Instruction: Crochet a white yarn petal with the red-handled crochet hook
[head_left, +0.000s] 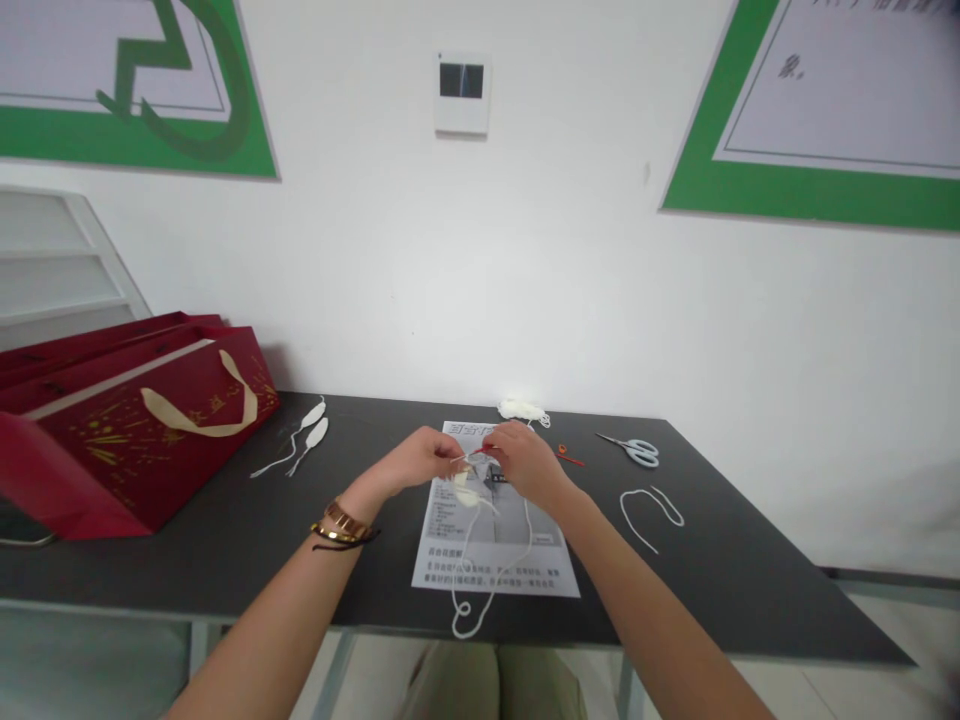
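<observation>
Over a printed sheet, my two hands work close together. My left hand pinches white yarn and the edge of a small white crocheted piece, which hangs below the fingers. A slim red tool, by its look a crochet hook, is gripped in my right hand, its tip pointing at the left fingertips. From the piece, a loose yarn strand loops down across the paper and over the table's front edge. My fingers partly hide the stitches.
On the dark table lie scissors, a cut yarn length, a white yarn skein, small orange-red items and two white crocheted petals. The printed sheet is under my hands. A red gift bag stands left.
</observation>
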